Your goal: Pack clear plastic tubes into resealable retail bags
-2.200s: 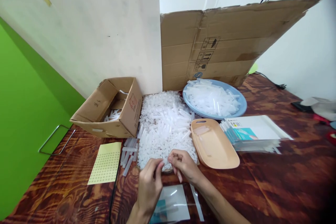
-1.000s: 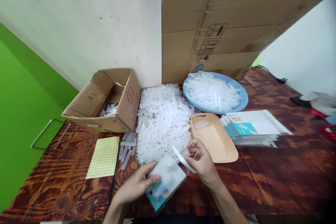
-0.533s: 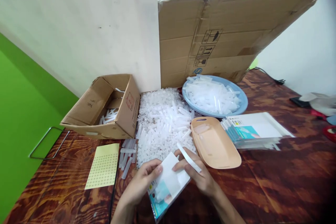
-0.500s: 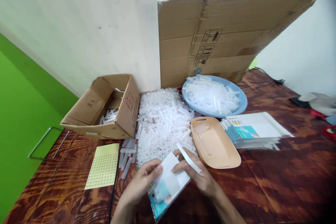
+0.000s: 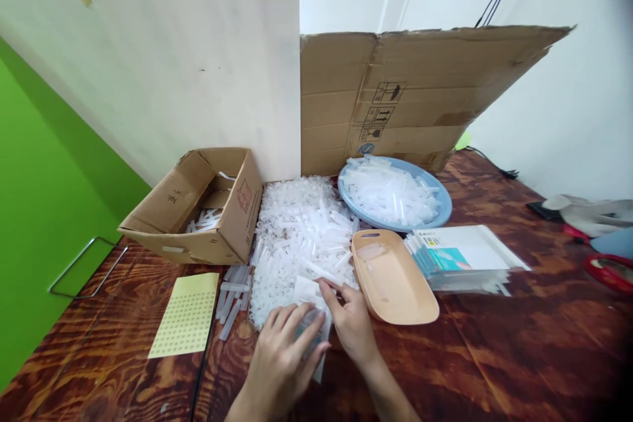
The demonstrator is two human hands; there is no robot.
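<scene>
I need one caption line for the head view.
Both hands press a small plastic packet beside a pile of clear tubes.

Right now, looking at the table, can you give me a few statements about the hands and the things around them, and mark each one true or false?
1. Both hands, left hand and right hand, are on a small clear bag. True.
2. The blue plate is bare. False: it is heaped with clear plastic pieces.
3. The yellow sheet lies left of the hands. True.
4. The tan tray stands left of the box. False: it is on the right, beyond the pile of tubes.
5. The box lies closed. False: its top is open and white pieces show inside.
</scene>
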